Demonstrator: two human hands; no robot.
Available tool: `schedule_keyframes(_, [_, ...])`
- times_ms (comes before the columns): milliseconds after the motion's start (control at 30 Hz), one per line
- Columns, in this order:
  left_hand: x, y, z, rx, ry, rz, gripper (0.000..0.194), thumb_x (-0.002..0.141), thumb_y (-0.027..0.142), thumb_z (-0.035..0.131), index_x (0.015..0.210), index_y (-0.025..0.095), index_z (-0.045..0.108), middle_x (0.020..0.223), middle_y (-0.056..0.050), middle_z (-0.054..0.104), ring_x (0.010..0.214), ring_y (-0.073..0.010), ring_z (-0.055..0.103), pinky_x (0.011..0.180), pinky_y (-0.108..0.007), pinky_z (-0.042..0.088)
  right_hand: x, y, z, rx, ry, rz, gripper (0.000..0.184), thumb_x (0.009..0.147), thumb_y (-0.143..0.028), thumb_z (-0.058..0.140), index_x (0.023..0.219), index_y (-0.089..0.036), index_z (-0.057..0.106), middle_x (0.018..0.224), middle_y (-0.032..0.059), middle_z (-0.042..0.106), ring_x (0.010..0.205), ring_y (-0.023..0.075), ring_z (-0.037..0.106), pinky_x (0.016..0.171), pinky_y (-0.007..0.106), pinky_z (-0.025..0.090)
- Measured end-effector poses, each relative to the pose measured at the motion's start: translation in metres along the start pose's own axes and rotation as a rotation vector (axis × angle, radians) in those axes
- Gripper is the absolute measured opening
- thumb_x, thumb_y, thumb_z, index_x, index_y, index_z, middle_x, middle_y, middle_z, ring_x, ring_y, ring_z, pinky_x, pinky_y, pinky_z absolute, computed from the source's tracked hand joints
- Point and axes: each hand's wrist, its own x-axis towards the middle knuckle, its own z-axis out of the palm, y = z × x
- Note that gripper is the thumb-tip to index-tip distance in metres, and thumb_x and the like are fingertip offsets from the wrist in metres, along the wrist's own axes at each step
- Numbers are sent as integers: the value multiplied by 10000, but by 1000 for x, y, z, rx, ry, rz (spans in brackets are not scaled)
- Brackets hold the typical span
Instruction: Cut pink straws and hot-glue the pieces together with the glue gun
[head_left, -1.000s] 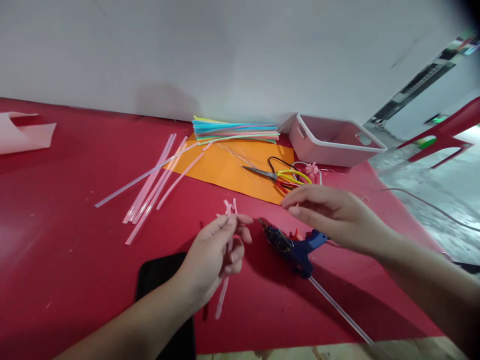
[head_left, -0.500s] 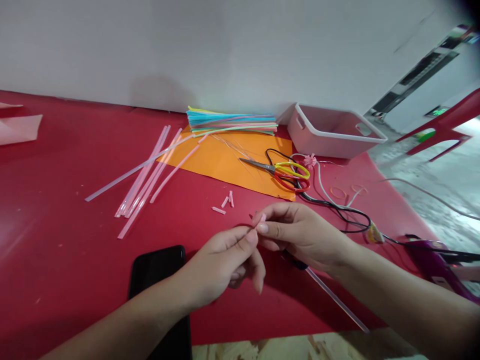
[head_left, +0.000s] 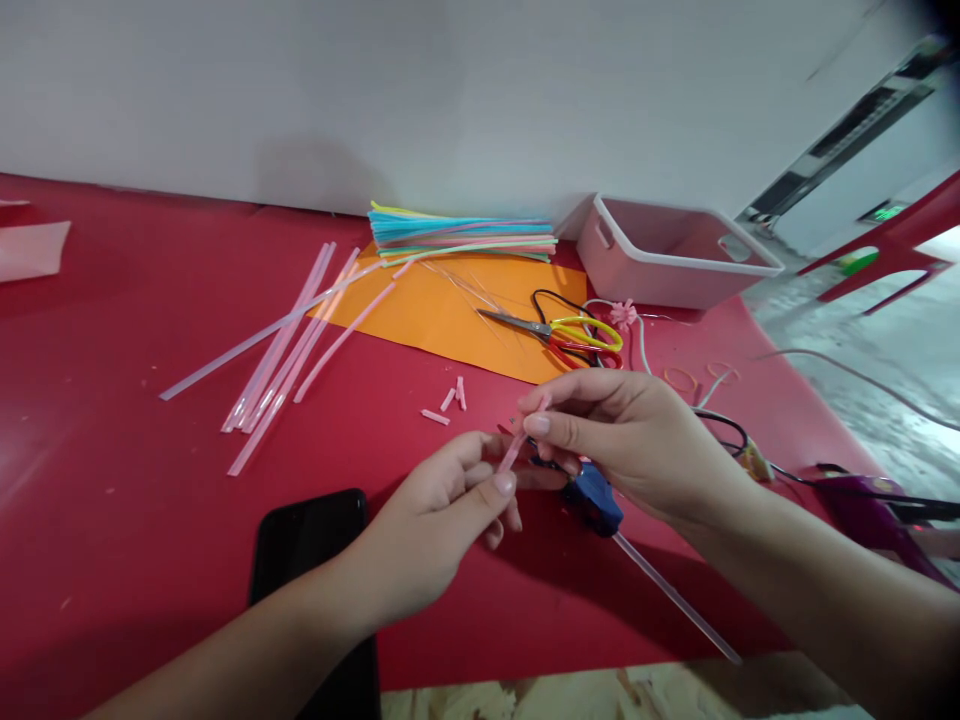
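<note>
A short pink strip (head_left: 513, 453), probably cut from a thin plastic straw, is stretched between my two hands above the red table. My left hand (head_left: 450, 510) pinches its lower end between thumb and fingers. The upper end sits between thumb and index finger of my right hand (head_left: 600, 430). Just beyond my hands lie several short pink pieces (head_left: 448, 401). Beneath my right hand is a dark blue glue gun (head_left: 594, 500), partly hidden, with a translucent stick (head_left: 679, 595) coming out of its back.
Long pink strips (head_left: 281, 350) lie left of an orange sheet (head_left: 435, 320), which bears scissors (head_left: 555, 330) and a coloured bundle (head_left: 461, 235). A pink basket (head_left: 675, 255), pink flower (head_left: 623, 314), rubber bands (head_left: 681, 379), cables and purple object (head_left: 862, 510) are at right; a black phone (head_left: 307, 540) lies near-left.
My hands have drawn apart along the pink strip, so more of it shows. The right hand has moved up and right, uncovering more of the blue glue gun.
</note>
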Motion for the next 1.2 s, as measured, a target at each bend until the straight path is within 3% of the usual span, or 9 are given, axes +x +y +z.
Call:
schedule_keyframes(167, [1, 8, 4, -72, -27, -3, 139, 912, 192, 602, 986, 144, 710, 831, -89, 745, 602, -100, 574, 541, -194, 416, 5, -2, -1, 14, 45, -12, 231, 669, -328, 860, 783, -175, 729, 603, -7, 681, 443, 66, 530, 407, 191, 434])
schedule_keyframes(367, [3, 8, 4, 36, 15, 84, 135, 916, 223, 609, 932, 163, 729, 653, -40, 691, 587, -134, 589, 552, -222, 455, 7, -5, -3, 30, 92, -36, 205, 645, -303, 870, 757, -172, 759, 564, -1, 673, 439, 73, 537, 412, 203, 439])
schedule_keyframes(567, [4, 6, 2, 138, -11, 144, 116, 938, 196, 563, 919, 162, 672, 864, -85, 765, 623, -107, 597, 570, -209, 452, 7, -4, -7, -18, 115, -37, 247, 624, -347, 885, 728, -164, 756, 562, 3, 674, 432, 77, 539, 397, 207, 422])
schedule_keyframes(767, [3, 7, 4, 132, 72, 104, 57, 953, 173, 509, 923, 180, 557, 618, -4, 691, 439, -73, 480, 426, -171, 357, 11, -2, -7, -88, 40, -44, 266, 793, -440, 752, 772, -174, 757, 631, 28, 702, 479, 93, 579, 421, 219, 434])
schedule_keyframes(933, [7, 5, 2, 119, 173, 147, 89, 982, 211, 468, 894, 204, 456, 825, -47, 764, 394, -25, 402, 362, -141, 263, 10, -1, -21, -413, 131, -178, 354, 906, -446, 591, 1135, -193, 685, 898, 65, 742, 695, 145, 665, 598, 275, 536])
schedule_keyframes(1000, [8, 5, 1, 90, 205, 146, 111, 981, 212, 466, 876, 212, 432, 858, -43, 769, 395, -20, 378, 351, -129, 244, 7, 3, -35, -590, 58, -155, 328, 908, -382, 552, 1160, -192, 641, 1008, 82, 726, 851, 190, 687, 671, 303, 558])
schedule_keyframes(1067, [8, 6, 1, 43, 223, 103, 133, 968, 203, 484, 852, 215, 419, 814, -26, 758, 394, -20, 354, 342, -116, 218, 0, 9, -52, -912, -120, -79, 346, 860, -260, 554, 1196, -207, 616, 1159, 92, 687, 979, 231, 672, 798, 371, 563])
schedule_keyframes(1133, [8, 7, 0, -11, 232, 53, 150, 950, 194, 512, 832, 211, 420, 790, -9, 742, 396, -16, 344, 341, -105, 213, -10, 16, -68, -1133, -244, -138, 398, 823, -174, 535, 1211, -230, 603, 1214, 82, 656, 1104, 256, 631, 956, 431, 513])
schedule_keyframes(1200, [7, 9, 0, -52, 239, 16, 151, 937, 195, 536, 819, 205, 442, 726, 25, 701, 393, -11, 345, 347, -98, 234, -21, 22, -80, -1218, -298, -181, 511, 799, -113, 503, 1285, -260, 548, 1251, 65, 635, 1167, 251, 605, 1006, 430, 489])
